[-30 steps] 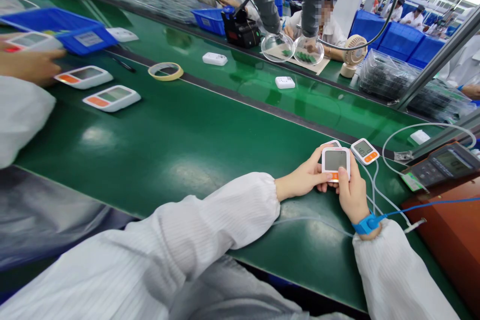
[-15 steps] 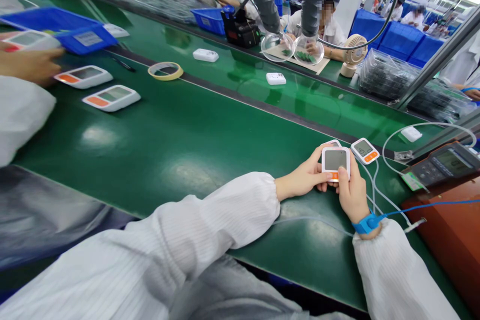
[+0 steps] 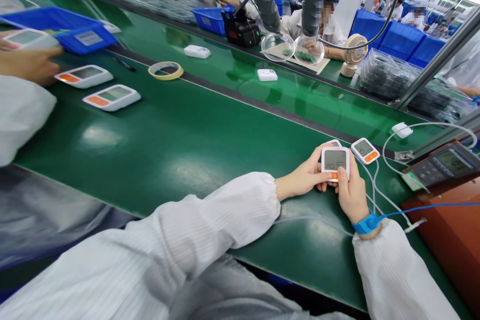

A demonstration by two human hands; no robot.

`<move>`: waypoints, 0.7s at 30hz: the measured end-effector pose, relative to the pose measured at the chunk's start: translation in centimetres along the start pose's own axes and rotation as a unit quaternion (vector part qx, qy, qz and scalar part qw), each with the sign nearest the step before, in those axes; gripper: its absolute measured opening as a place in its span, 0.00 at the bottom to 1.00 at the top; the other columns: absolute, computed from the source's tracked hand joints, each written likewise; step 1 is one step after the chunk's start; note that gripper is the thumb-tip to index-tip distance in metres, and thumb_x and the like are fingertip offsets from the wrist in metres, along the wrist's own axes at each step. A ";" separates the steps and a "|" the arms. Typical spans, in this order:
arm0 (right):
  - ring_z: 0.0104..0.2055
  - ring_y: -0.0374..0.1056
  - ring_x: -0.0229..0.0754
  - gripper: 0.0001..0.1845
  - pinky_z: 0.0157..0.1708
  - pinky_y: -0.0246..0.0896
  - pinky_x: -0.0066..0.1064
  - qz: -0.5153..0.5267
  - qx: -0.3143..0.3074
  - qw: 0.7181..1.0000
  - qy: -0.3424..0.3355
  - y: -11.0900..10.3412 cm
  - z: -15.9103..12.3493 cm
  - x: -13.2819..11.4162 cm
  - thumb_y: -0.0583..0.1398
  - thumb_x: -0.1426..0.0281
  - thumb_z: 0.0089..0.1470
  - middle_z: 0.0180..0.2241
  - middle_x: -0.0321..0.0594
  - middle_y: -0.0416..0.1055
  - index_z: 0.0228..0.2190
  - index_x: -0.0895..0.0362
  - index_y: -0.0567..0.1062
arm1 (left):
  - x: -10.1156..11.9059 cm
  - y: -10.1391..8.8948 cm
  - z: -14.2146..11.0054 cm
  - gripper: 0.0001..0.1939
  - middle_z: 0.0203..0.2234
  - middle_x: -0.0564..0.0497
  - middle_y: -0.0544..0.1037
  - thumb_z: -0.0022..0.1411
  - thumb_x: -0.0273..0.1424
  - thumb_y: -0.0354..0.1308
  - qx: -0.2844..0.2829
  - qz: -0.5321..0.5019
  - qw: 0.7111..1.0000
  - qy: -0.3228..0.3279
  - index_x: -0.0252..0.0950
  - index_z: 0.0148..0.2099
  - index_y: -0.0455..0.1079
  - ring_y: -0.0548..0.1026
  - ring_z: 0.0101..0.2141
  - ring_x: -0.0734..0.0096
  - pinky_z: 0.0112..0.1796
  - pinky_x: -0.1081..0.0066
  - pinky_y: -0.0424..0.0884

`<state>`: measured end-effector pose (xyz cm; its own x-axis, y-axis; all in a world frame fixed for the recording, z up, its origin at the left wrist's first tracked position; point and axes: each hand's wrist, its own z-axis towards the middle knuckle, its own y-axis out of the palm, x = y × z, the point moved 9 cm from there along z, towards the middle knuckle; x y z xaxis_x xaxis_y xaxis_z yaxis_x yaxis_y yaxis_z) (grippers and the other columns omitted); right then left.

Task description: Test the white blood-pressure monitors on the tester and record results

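Both my hands hold one small white blood pressure monitor [image 3: 335,160] with a grey screen and orange buttons, tilted up toward me. My left hand [image 3: 305,177] is closed on its left side, thumb near the orange buttons. On the lower right, my right hand [image 3: 351,192] grips it with the thumb at the buttons; a blue wrist strap [image 3: 367,223] circles that wrist. Faint dark digits show on the screen. Another monitor [image 3: 332,143] is mostly hidden behind it. To the right lies a third monitor [image 3: 365,151], with digits showing and pale tubes [image 3: 376,185] running nearby.
At right, a grey handheld meter [image 3: 450,162] rests by an orange-brown box [image 3: 446,235]. Two larger monitors [image 3: 111,97] lie at left near a co-worker's hand [image 3: 30,62], a blue bin [image 3: 88,37] and a tape roll [image 3: 165,70]. White units [image 3: 267,75] sit on the belt beyond.
Digits have appeared on the held monitor's screen, which was blank before. White units on the far belt have shifted left. My hands have stayed almost still.
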<state>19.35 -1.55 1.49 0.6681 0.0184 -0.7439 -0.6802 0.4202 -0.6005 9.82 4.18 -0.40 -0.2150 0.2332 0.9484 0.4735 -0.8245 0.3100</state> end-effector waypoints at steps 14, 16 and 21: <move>0.44 0.75 0.50 0.32 0.39 0.72 0.37 -0.065 0.061 0.994 -0.058 -0.8 -0.1 -1.3 0.51 0.59 0.65 0.52 0.51 0.72 0.65 0.59 0.55 | 0.4 0.4 -0.2 0.49 0.27 0.56 0.74 0.59 0.39 0.63 -0.017 0.023 1.000 -0.010 0.42 0.71 0.35 0.71 0.22 0.77 0.25 0.76 0.69; 0.49 0.72 0.51 0.32 0.44 0.70 0.40 -0.102 0.092 0.984 -0.112 -1.4 -0.3 -2.5 0.53 0.61 0.65 0.55 0.53 0.69 0.65 0.60 0.54 | 0.3 0.3 -0.3 0.46 0.25 0.57 0.73 0.62 0.41 0.60 -0.017 0.046 0.999 -0.011 0.41 0.72 0.35 0.72 0.22 0.76 0.26 0.75 0.69; 0.53 0.67 0.50 0.22 0.52 0.61 0.42 -0.269 0.167 0.915 -0.250 -3.9 -1.1 -6.2 0.51 0.76 0.64 0.50 0.48 0.73 0.58 0.58 0.65 | 1.2 -0.4 -0.3 0.37 0.40 0.46 0.77 0.65 0.47 0.53 0.027 0.118 0.992 0.041 0.41 0.70 0.46 0.74 0.25 0.77 0.28 0.74 0.69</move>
<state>17.54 -4.28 8.16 0.9904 0.1052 -0.0900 -0.1384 0.7432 -0.6546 9.10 4.63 0.59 -0.1599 -0.0069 0.9871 0.5634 -0.8217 0.0855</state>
